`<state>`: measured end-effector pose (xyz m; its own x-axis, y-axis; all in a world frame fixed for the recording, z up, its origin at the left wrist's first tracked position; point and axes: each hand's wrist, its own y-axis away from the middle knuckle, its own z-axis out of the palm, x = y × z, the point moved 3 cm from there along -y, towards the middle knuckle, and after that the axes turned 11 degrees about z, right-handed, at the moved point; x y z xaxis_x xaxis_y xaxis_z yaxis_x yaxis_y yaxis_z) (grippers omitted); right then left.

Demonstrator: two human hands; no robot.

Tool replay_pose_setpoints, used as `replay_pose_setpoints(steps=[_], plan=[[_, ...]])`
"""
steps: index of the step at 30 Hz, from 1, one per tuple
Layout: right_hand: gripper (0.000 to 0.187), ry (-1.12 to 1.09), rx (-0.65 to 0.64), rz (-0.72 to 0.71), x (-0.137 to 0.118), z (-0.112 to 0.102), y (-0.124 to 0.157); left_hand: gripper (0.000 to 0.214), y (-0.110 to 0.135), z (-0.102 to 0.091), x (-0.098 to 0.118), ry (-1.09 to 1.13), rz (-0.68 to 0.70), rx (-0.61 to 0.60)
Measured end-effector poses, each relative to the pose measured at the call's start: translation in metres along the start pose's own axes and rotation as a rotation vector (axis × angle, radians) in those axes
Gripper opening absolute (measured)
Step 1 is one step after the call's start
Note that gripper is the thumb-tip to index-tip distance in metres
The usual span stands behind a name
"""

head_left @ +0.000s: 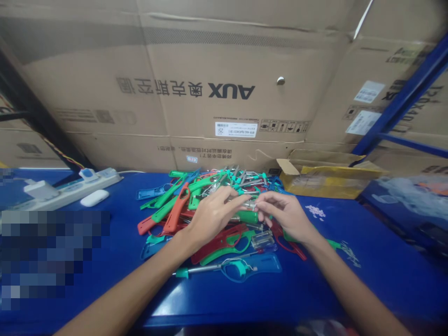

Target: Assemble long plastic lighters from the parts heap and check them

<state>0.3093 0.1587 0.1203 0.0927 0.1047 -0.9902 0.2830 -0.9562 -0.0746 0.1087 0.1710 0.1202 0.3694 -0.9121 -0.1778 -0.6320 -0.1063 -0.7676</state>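
Both my hands meet over a pile of plastic lighter shells (196,200) in green, red, orange and blue on a blue table (350,284). My left hand (213,214) and my right hand (287,214) pinch a small clear and metal part (249,204) between their fingertips, above a green piece. A teal lighter with a long metal nozzle (227,269) lies nearest me at the front of the pile. A small clear piece (262,240) rests just below my right hand.
A white power strip (66,189) with plugs and a white earbud case (94,198) lie at the left. An open cardboard box with yellow bags (325,179) stands at the back right. Large cardboard cartons (210,93) wall the back. Small white bits (317,212) lie scattered to the right.
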Motion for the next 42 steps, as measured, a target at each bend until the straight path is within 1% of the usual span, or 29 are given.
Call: replay_pose_setpoints(steps=[4,10,15,19,25,31,35,38,42], plan=[[0.026,-0.045,-0.017,-0.012,-0.003,0.004,0.000,0.026,0.000,-0.001,0.000,0.015,-0.025,0.027],[0.027,-0.084,-0.052,-0.011,-0.003,0.008,0.002,0.025,-0.001,-0.002,0.003,0.006,-0.022,0.045],[0.027,-0.092,-0.043,-0.028,-0.007,0.010,0.005,0.024,-0.002,-0.004,0.006,0.080,-0.040,0.067],[0.026,-0.082,-0.031,-0.040,-0.011,0.008,0.008,0.023,-0.003,-0.003,0.008,0.135,-0.066,0.054],[0.019,-0.015,-0.017,-0.068,-0.013,0.005,0.013,0.022,-0.006,-0.004,0.010,0.193,-0.067,0.063],[0.025,0.121,0.051,-0.070,-0.019,0.005,0.017,0.021,-0.007,-0.004,0.015,0.261,-0.131,0.041],[0.025,0.137,0.092,-0.037,-0.016,0.003,0.014,0.024,-0.004,-0.004,0.013,0.229,-0.113,0.045],[0.024,0.082,0.066,0.001,-0.012,0.002,0.013,0.027,-0.003,-0.005,0.011,0.161,-0.065,0.041],[0.023,0.024,0.048,0.016,-0.010,0.003,0.013,0.029,-0.003,-0.006,0.009,0.088,-0.030,0.041]])
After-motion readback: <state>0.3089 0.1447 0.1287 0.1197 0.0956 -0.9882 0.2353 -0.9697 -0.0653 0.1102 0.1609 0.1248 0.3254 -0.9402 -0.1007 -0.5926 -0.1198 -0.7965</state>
